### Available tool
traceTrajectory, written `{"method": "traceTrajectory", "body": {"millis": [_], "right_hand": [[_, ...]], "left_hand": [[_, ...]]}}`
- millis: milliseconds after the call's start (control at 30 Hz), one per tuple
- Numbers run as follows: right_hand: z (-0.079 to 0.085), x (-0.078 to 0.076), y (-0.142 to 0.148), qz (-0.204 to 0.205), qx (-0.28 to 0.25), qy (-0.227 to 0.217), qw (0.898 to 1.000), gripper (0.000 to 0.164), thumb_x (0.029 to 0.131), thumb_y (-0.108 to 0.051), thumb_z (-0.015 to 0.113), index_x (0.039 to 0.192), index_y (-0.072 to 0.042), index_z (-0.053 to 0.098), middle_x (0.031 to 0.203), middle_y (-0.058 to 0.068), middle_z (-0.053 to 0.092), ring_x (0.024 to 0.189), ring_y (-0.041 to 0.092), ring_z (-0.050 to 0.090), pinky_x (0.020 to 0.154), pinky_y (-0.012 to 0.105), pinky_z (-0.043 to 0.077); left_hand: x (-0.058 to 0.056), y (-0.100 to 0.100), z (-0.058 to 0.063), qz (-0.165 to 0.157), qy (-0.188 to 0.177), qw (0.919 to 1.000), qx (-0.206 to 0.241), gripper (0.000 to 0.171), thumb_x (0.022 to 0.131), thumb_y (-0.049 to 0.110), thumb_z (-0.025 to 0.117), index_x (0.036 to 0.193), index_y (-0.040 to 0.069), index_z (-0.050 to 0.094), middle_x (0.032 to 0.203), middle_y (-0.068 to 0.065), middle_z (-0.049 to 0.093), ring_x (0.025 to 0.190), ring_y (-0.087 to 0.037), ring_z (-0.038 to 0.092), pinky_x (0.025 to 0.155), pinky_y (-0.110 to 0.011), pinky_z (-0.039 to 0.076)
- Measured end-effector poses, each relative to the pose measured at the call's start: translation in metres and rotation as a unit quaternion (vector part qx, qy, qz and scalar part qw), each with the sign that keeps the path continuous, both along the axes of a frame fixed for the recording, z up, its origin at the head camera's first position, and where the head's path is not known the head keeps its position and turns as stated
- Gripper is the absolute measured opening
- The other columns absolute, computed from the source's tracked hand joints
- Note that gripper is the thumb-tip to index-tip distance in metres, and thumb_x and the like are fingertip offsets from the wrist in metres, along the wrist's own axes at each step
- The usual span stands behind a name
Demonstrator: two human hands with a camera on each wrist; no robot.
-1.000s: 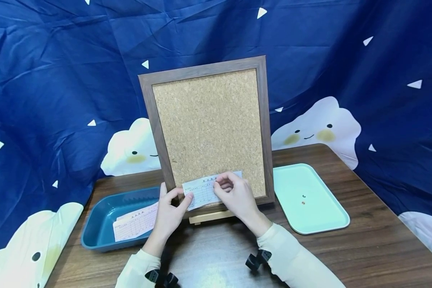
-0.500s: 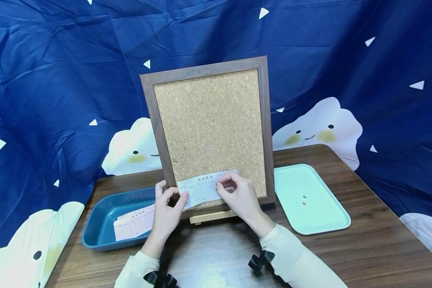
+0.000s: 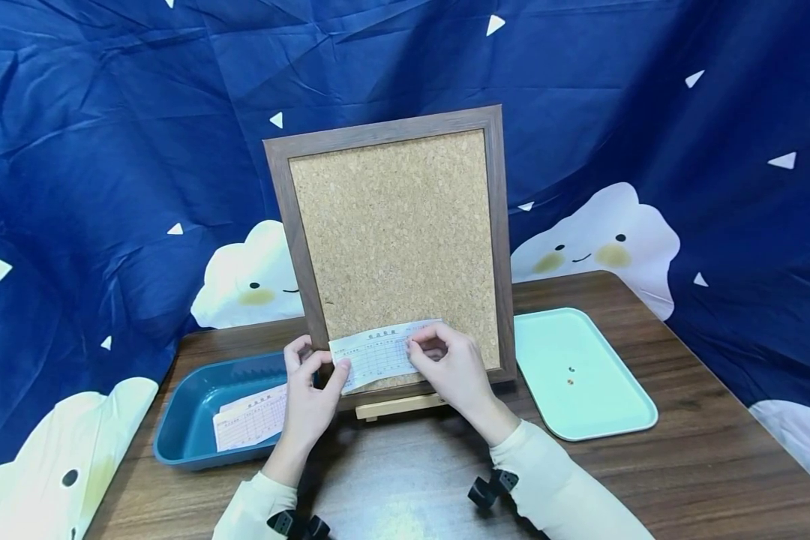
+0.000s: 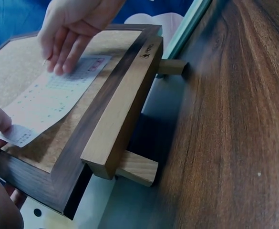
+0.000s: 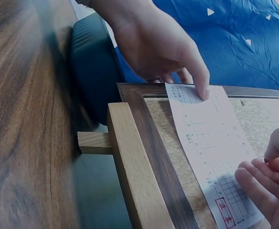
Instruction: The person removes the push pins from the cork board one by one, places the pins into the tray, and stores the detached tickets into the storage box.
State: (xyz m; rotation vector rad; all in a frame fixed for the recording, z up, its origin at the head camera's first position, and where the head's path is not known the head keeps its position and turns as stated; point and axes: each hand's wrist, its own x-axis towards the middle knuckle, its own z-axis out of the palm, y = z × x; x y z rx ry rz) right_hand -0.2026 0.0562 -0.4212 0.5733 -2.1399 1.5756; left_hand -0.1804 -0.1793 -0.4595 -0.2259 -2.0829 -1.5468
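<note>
A printed receipt slip (image 3: 376,356) with a table grid lies against the lower part of a framed cork board (image 3: 394,232). My left hand (image 3: 309,397) pinches the slip's left end, its thumb on the paper and other fingers by the frame's left edge. Over the slip's right part, my right hand (image 3: 455,371) pinches a tiny dark pin-like thing (image 5: 266,161) between thumb and fingertips. A thin point seems to stick out in the left wrist view, close to the paper; whether it touches cannot be seen. The slip's red-printed corner (image 4: 96,65) lies beneath the right hand.
The board leans on a wooden stand (image 3: 398,406). On the left, a blue bin (image 3: 175,431) holds more slips (image 3: 251,421). On the right, a mint tray (image 3: 590,412) carries a few tiny pieces (image 3: 570,382). A blue cloth (image 3: 391,60) hangs behind the table (image 3: 709,457).
The slip and my left hand have shifted left, so the slip's left end now overlaps the frame's inner edge. My right hand has moved slightly right relative to the slip, still pinching.
</note>
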Motion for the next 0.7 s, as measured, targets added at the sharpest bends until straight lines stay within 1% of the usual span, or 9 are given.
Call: {"method": "traceTrajectory", "body": {"millis": [100, 233, 367, 467, 600, 700], "right_hand": [[0.001, 0.0, 0.001, 0.002, -0.004, 0.002, 1.0, 0.009, 0.091, 0.005, 0.078, 0.094, -0.004, 0.077, 0.095, 0.011, 0.082, 0.08, 0.02, 0.078, 0.074, 0.025, 0.064], [0.001, 0.0, 0.004, 0.007, -0.007, 0.004, 1.0, 0.01, 0.091, 0.006, 0.077, 0.095, -0.003, 0.077, 0.096, 0.012, 0.082, 0.081, 0.021, 0.078, 0.074, 0.025, 0.064], [0.001, 0.001, 0.006, 0.001, -0.004, 0.005, 1.0, 0.01, 0.091, 0.006, 0.077, 0.096, -0.004, 0.077, 0.094, 0.011, 0.082, 0.08, 0.021, 0.078, 0.074, 0.025, 0.064], [0.001, 0.001, 0.008, -0.003, -0.001, 0.007, 1.0, 0.01, 0.091, 0.005, 0.078, 0.095, -0.004, 0.077, 0.093, 0.01, 0.082, 0.08, 0.02, 0.078, 0.074, 0.025, 0.064], [0.001, 0.001, 0.01, -0.001, -0.005, 0.003, 1.0, 0.011, 0.091, 0.005, 0.078, 0.095, -0.005, 0.077, 0.094, 0.01, 0.082, 0.08, 0.02, 0.078, 0.074, 0.025, 0.064], [0.001, 0.001, 0.011, 0.003, -0.01, 0.002, 1.0, 0.012, 0.091, 0.006, 0.078, 0.095, -0.006, 0.078, 0.094, 0.011, 0.082, 0.08, 0.016, 0.078, 0.074, 0.023, 0.063]], "left_hand": [[0.0, -0.001, 0.0, 0.003, -0.002, 1.0, 0.001, 0.009, 0.094, 0.002, 0.078, 0.088, 0.001, 0.071, 0.143, -0.02, 0.04, 0.133, -0.025, 0.038, 0.114, -0.033, 0.03], [0.0, -0.003, 0.0, -0.002, 0.004, 1.0, 0.006, 0.009, 0.094, 0.0, 0.076, 0.087, 0.0, 0.071, 0.141, -0.017, 0.04, 0.13, -0.023, 0.039, 0.109, -0.023, 0.032], [0.0, -0.005, 0.0, -0.008, 0.011, 0.9999, 0.011, 0.008, 0.094, -0.001, 0.076, 0.088, 0.0, 0.071, 0.14, -0.014, 0.038, 0.128, -0.02, 0.037, 0.106, -0.019, 0.032], [0.001, -0.006, 0.0, -0.007, 0.015, 0.9998, 0.008, 0.007, 0.095, -0.001, 0.075, 0.088, 0.0, 0.071, 0.138, -0.015, 0.038, 0.125, -0.019, 0.035, 0.1, -0.02, 0.034], [0.001, -0.008, -0.001, 0.002, 0.021, 0.9998, 0.0, 0.008, 0.094, 0.0, 0.077, 0.088, 0.001, 0.072, 0.133, -0.016, 0.039, 0.12, -0.018, 0.035, 0.09, -0.026, 0.037], [0.002, -0.01, -0.001, 0.003, 0.019, 0.9998, -0.004, 0.007, 0.094, 0.001, 0.078, 0.089, 0.003, 0.073, 0.128, -0.013, 0.04, 0.12, -0.017, 0.035, 0.087, -0.03, 0.037]]}}
